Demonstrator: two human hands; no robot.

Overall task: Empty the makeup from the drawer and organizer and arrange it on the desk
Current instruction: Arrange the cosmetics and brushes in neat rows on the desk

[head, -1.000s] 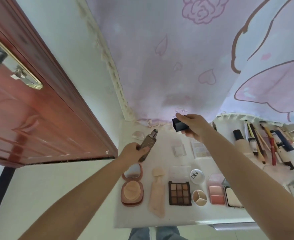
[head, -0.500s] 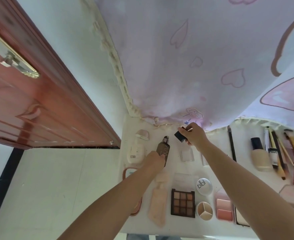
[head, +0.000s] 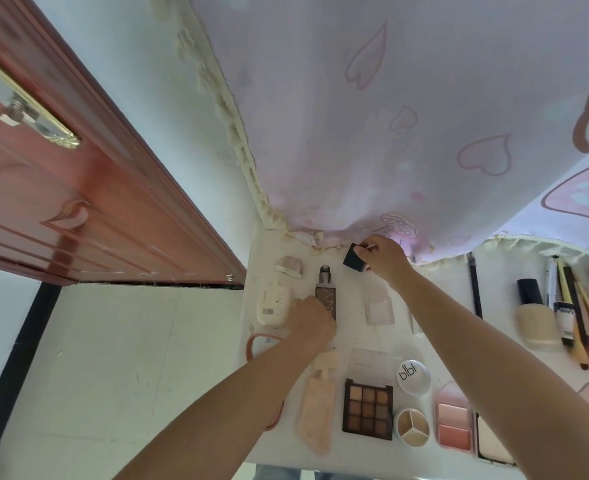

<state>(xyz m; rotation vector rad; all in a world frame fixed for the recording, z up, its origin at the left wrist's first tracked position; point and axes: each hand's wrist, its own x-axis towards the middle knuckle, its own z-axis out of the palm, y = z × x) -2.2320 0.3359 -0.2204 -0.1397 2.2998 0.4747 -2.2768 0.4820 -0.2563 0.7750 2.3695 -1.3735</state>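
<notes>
A brown foundation bottle without its cap lies on the white desk, neck pointing away from me. My left hand is closed over its near end. Beside it on the left lie a white bottle and a loose white cap. My right hand holds a black square cap just above the desk's far edge, to the right of the brown bottle's neck. An eyeshadow palette, a blush palette and a three-part concealer pot lie in the front row.
A pink printed curtain hangs over the desk's far side. A red-brown door stands at the left. A beige foundation bottle, a black pencil and several brushes lie at the right. A pink compact shows partly under my left arm.
My left hand has brought the brown bottle away from me and laid it flat beside the white bottle. My right hand has kept the black cap near the curtain.
</notes>
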